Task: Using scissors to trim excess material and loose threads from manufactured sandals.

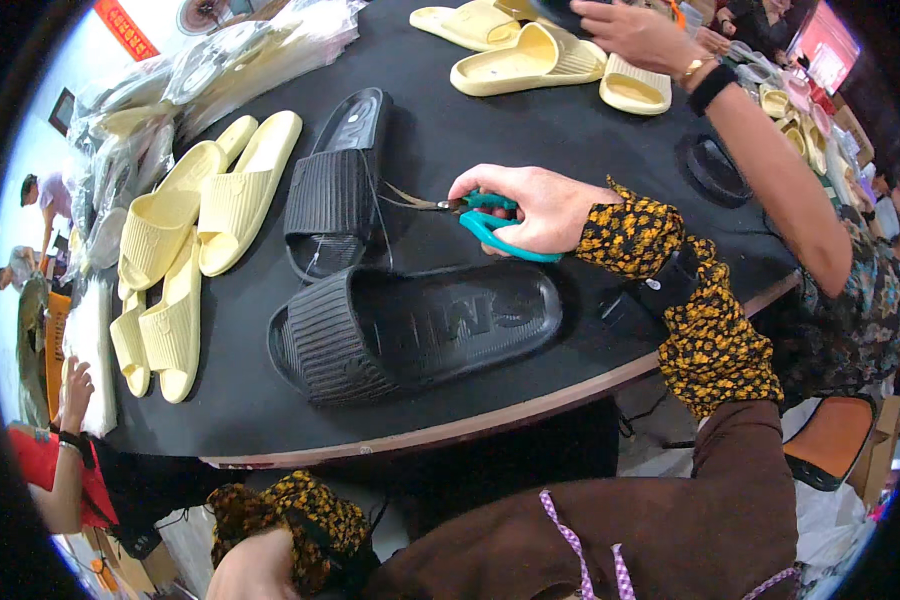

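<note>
My right hand [545, 208] is closed around scissors with teal handles [510, 243], held above the dark table. Their metal blades [410, 200] point left toward a black slide sandal [335, 195], whose toe end faces me. A thin strand [375, 195] runs along that slide's right side. In front of it lies a second black slide [320, 335], turned sideways with its ribbed strap at the left. Below the table edge at lower left is my left hand [255, 567], cut off by the picture's edge, its fingers hidden.
Pale yellow slides [240, 215] sit to the left, beside a pile of clear plastic bags [230, 70]. Another person's hand [640, 40] works at the far side near more yellow slides [530, 60]. Someone else's hand [73, 395] is at the left edge.
</note>
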`<action>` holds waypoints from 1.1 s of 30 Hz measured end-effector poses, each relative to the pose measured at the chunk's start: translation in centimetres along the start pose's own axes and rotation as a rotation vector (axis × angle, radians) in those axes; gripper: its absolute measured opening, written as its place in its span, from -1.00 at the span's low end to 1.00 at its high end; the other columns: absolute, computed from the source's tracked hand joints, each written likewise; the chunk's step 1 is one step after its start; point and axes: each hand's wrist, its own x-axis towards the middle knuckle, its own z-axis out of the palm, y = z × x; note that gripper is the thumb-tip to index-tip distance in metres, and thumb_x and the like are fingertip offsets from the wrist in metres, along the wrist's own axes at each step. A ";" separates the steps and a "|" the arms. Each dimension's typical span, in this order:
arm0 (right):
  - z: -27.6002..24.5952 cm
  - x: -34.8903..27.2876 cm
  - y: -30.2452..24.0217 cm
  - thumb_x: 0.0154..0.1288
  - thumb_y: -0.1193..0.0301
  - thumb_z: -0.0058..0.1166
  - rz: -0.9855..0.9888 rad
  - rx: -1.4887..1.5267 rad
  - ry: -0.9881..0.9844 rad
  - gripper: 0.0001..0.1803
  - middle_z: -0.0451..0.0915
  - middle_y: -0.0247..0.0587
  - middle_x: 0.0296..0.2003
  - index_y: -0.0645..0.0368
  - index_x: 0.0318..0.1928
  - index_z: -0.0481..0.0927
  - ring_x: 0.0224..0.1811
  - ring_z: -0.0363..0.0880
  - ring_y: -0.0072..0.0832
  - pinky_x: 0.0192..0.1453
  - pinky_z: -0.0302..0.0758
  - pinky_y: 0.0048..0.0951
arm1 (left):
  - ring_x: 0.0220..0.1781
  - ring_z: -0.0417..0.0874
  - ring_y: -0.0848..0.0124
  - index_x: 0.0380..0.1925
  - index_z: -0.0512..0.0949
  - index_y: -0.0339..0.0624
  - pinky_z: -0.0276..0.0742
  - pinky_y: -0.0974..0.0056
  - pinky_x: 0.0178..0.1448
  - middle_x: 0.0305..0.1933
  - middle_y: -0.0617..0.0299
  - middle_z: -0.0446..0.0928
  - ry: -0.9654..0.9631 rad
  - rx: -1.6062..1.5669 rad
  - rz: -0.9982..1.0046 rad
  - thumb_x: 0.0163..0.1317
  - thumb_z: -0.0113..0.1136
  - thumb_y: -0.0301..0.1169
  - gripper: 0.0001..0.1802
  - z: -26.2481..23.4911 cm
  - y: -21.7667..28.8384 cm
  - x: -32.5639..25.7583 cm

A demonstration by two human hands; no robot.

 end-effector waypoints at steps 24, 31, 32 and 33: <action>-1.6 -0.1 -0.9 0.07 0.46 0.09 0.097 0.134 -0.188 -0.56 0.54 -0.30 -0.34 0.19 0.03 0.42 -0.31 0.54 -0.61 -0.14 0.47 -0.53 | -0.39 0.44 0.52 -0.29 0.48 -0.37 0.38 0.46 -0.27 -0.42 0.21 0.47 0.643 1.392 -1.523 0.16 0.08 -0.52 -0.86 -8.5 2.9 -10.6; -1.6 0.1 -0.9 0.08 0.46 0.08 0.093 0.083 -0.194 -0.56 0.54 -0.31 -0.34 0.20 0.03 0.42 -0.29 0.53 -0.62 -0.14 0.46 -0.53 | -0.46 0.41 0.54 -0.24 0.47 -0.38 0.38 0.46 -0.31 -0.46 0.21 0.49 0.568 1.204 -1.561 0.18 0.05 -0.53 -0.83 -8.4 2.5 -12.7; -1.4 0.3 -1.0 0.08 0.45 0.08 0.073 0.025 -0.204 -0.56 0.55 -0.29 -0.33 0.20 0.03 0.42 -0.29 0.54 -0.61 -0.13 0.45 -0.54 | -0.46 0.41 0.54 -0.24 0.47 -0.38 0.38 0.46 -0.31 -0.46 0.21 0.49 0.569 1.204 -1.562 0.18 0.05 -0.53 -0.83 -8.3 2.4 -12.6; -1.1 0.4 -1.0 0.08 0.45 0.07 0.053 -0.034 -0.213 -0.57 0.55 -0.28 -0.32 0.21 0.02 0.42 -0.29 0.54 -0.61 -0.13 0.45 -0.54 | -0.45 0.43 0.52 -0.25 0.48 -0.38 0.39 0.45 -0.30 -0.47 0.18 0.49 0.536 1.208 -1.568 0.17 0.05 -0.53 -0.84 -8.3 2.2 -12.5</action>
